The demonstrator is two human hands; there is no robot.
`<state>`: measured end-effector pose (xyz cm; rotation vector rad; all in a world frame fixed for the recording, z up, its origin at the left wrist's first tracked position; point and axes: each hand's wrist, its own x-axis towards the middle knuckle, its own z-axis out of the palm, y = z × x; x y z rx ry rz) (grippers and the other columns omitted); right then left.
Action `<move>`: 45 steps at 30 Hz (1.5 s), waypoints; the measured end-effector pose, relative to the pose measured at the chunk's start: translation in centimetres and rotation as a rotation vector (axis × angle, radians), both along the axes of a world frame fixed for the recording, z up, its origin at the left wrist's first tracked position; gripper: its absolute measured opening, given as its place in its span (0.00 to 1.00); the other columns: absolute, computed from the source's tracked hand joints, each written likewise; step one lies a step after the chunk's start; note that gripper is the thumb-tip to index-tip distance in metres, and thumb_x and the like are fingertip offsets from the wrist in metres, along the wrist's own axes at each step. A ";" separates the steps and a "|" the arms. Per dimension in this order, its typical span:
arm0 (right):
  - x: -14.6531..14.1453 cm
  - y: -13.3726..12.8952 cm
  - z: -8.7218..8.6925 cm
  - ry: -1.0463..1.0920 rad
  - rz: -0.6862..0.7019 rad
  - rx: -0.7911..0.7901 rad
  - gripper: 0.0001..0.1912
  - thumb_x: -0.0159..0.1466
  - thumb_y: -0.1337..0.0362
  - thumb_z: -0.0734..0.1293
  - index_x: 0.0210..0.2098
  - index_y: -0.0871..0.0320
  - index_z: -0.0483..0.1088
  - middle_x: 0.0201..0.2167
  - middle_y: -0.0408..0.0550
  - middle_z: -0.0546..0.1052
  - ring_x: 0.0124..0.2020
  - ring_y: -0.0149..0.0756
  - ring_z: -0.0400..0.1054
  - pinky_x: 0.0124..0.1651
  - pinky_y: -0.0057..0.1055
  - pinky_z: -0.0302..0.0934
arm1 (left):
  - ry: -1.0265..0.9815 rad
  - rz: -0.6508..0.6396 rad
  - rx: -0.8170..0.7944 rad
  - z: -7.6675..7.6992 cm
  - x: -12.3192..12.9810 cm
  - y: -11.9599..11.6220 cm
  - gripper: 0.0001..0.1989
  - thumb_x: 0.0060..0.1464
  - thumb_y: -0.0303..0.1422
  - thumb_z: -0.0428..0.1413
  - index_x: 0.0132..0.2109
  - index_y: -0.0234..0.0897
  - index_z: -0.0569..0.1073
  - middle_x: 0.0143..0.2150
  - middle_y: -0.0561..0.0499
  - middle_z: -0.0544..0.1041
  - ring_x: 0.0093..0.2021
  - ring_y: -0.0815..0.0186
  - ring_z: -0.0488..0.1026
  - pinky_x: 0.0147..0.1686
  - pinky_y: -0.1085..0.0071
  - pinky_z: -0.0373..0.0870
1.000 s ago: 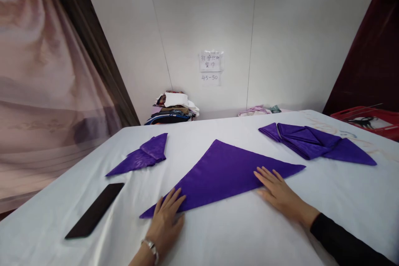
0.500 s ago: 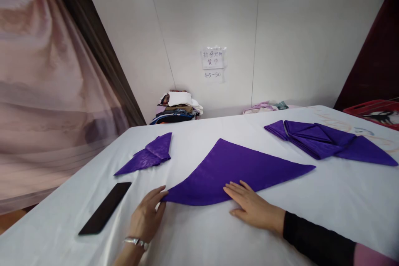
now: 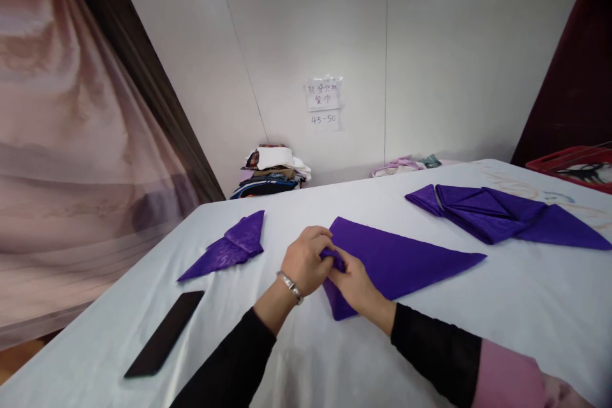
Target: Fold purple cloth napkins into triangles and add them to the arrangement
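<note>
Nearest, lower left: dark slab (image 3: 165, 335) on the white bench (image 3: 296, 363). Centre, I see left hand (image 3: 306, 261) and right hand (image 3: 356, 284) meet, each grip closed, pinching the bunched left part of the purple cloth (image 3: 406, 264). Likely mid-fold; moving on calls for even layers. Farther, upper centre-left: clothes stack (image 3: 275, 158).

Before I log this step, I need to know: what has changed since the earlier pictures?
The left hand has carried the left corner of the middle purple napkin rightward, folding it in. The right hand has moved left, and both now grip the gathered corner. The black slab and the other folded purple napkins lie as before.
</note>
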<state>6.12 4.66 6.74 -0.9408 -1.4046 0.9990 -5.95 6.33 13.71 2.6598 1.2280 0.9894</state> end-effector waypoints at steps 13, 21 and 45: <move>15.0 0.3 -3.7 0.450 -0.257 -0.463 0.15 0.50 0.59 0.71 0.36 0.61 0.73 0.31 0.51 0.79 0.32 0.44 0.73 0.35 0.36 0.65 | -0.216 0.048 -0.278 -11.3 2.9 2.5 0.13 0.52 0.32 0.53 0.46 0.40 0.70 0.50 0.46 0.71 0.48 0.62 0.71 0.44 0.61 0.72; 20.1 0.1 -7.0 0.600 -0.411 -0.536 0.09 0.50 0.67 0.71 0.31 0.57 0.71 0.30 0.48 0.79 0.31 0.41 0.73 0.33 0.35 0.68 | -0.040 -0.059 -0.221 -13.3 7.0 -1.4 0.22 0.52 0.40 0.53 0.54 0.38 0.66 0.57 0.42 0.66 0.57 0.56 0.62 0.54 0.51 0.62; 25.2 0.8 -5.6 0.371 -0.486 -0.618 0.20 0.54 0.65 0.68 0.45 0.59 0.61 0.22 0.41 0.71 0.21 0.34 0.69 0.21 0.31 0.66 | 0.213 -0.074 0.140 -16.1 8.8 -0.3 0.16 0.54 0.31 0.49 0.50 0.38 0.70 0.50 0.47 0.74 0.52 0.57 0.69 0.52 0.54 0.62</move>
